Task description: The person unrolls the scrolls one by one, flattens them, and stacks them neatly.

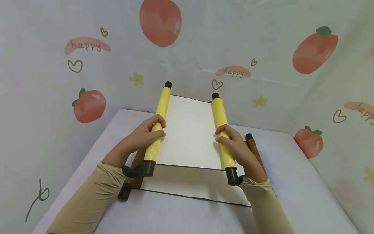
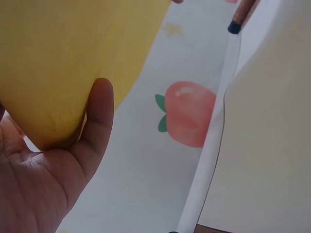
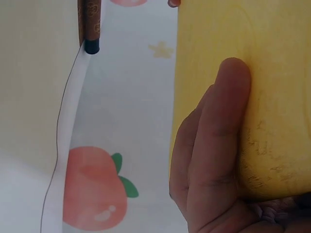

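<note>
A scroll with yellow-backed rolls and a blank white sheet [image 1: 190, 133] is held up, partly unrolled, above the table. My left hand [image 1: 146, 131] grips its left yellow roll [image 1: 163, 104], thumb and fingers curled round the middle. On the other side, my right hand [image 1: 235, 144] grips the right yellow roll [image 1: 219, 112] in the same way. Black knobs cap both rolls. Beneath lies a second scroll with a white sheet [image 1: 193, 185] and brown patterned rolls [image 1: 255, 151]. Both wrist views show a yellow roll [image 2: 63, 58] close up, its far side hidden.
A white-covered table [image 1: 295, 182] carries the brown scroll. Behind and beside it hangs a pale cloth backdrop [image 1: 187, 58] printed with red fruit, hearts and yellow flowers. The lower scroll's left black knob [image 1: 124, 191] sticks out near my left forearm.
</note>
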Demonstrator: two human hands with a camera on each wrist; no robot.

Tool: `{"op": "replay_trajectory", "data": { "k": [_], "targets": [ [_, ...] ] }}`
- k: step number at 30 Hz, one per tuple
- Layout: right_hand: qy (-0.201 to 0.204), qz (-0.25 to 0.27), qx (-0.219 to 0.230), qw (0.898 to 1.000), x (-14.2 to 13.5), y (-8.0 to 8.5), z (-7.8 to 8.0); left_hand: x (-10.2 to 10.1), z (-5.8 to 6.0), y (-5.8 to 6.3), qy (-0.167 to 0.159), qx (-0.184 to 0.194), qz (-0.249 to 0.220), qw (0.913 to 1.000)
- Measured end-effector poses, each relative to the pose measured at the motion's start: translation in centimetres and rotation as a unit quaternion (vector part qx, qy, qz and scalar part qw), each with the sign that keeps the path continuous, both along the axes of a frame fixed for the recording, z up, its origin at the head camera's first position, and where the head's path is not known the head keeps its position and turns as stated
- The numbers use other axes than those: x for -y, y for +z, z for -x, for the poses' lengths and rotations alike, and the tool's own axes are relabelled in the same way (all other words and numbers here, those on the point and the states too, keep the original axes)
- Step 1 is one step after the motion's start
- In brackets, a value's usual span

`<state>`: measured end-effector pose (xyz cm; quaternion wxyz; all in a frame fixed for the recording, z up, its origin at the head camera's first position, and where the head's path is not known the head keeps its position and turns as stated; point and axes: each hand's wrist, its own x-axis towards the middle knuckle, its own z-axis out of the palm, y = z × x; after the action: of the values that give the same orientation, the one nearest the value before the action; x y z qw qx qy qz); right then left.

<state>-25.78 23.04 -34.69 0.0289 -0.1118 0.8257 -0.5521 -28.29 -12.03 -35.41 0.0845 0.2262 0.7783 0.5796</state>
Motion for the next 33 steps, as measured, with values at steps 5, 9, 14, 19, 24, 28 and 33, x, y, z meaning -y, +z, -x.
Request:
{"op": "replay_trajectory", "data": {
  "k": [5, 9, 14, 19, 24, 28, 33],
  "targets": [
    [-0.003, -0.024, -0.004, 1.000, -0.2, -0.1, 0.0, 0.1, 0.0, 0.0, -0.003, -0.009, 0.002, 1.0000],
    [-0.008, -0.027, -0.003, 1.000, -0.4, 0.2, 0.0, 0.4, 0.0, 0.2, -0.007, -0.007, -0.010, 0.9999],
    [-0.016, -0.008, 0.010, 1.000, -0.8, 0.5, 0.1, 0.6, 0.0, 0.5, 0.000, 0.001, -0.019, 0.9998],
    [-0.031, 0.001, 0.025, 0.999, -1.4, 0.7, 0.2, 0.8, -0.1, 0.8, 0.016, -0.002, -0.008, 0.9998],
    [-0.034, -0.001, 0.033, 0.999, -1.6, 1.1, 0.1, 0.8, 0.1, 0.5, 0.008, -0.008, -0.007, 0.9999],
    [-0.028, 0.006, 0.031, 0.999, -1.6, 1.1, 0.0, 0.7, 0.1, 0.4, 0.008, -0.004, -0.015, 0.9999],
    [-0.021, 0.001, 0.023, 1.000, -1.6, 1.0, -0.1, 0.9, 0.1, 0.5, 0.014, 0.006, -0.013, 0.9998]
  ]
}}
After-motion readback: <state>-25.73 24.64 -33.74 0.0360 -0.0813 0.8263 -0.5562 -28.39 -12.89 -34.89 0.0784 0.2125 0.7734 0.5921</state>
